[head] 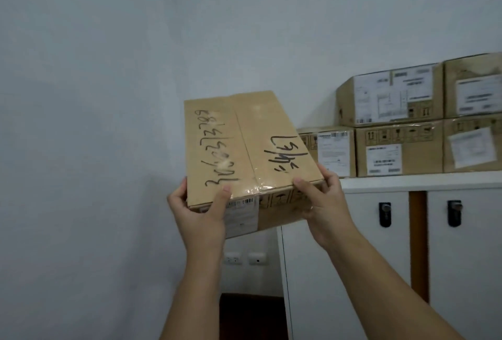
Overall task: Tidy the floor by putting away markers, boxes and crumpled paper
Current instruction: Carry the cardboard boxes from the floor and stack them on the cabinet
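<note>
A brown cardboard box with black handwritten numbers and clear tape on top is held up in the air, tilted, in front of the pale wall. My left hand grips its near left corner, thumb on the top face. My right hand grips the near right corner, thumb on the top edge. The box hangs just left of a white cabinet, about level with the cabinet's top. No markers or crumpled paper are in view.
Several labelled cardboard boxes are stacked in two layers on the cabinet top, reaching its left end. The cabinet doors carry black lock handles. Two wall sockets sit low on the wall. A dark floor patch shows below.
</note>
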